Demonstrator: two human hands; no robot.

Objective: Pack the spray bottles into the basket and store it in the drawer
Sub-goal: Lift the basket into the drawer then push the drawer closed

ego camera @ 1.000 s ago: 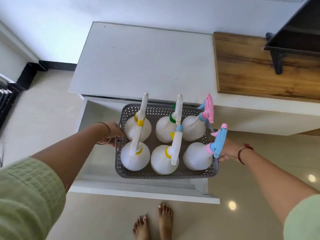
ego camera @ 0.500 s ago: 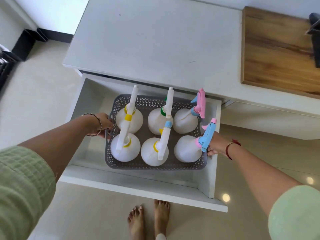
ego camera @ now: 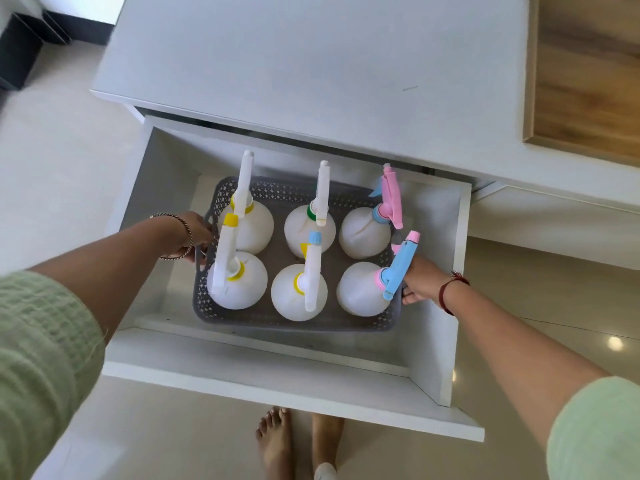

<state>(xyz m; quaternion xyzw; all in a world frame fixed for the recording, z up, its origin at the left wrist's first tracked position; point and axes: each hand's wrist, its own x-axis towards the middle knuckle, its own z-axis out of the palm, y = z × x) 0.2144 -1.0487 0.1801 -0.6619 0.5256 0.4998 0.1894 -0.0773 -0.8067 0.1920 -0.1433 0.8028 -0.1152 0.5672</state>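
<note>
your left hand [ego camera: 194, 237] and right hand [ego camera: 420, 280] grip opposite ends of the grey perforated plastic basket [ego camera: 294, 322], keeping six white spray bottles [ego camera: 363, 289] level inside the open white drawer [ego camera: 277, 382].

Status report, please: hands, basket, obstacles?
Left hand and right hand grip basket ends. Basket, six bottles upright, inside open drawer. No obstacle seen.
</note>
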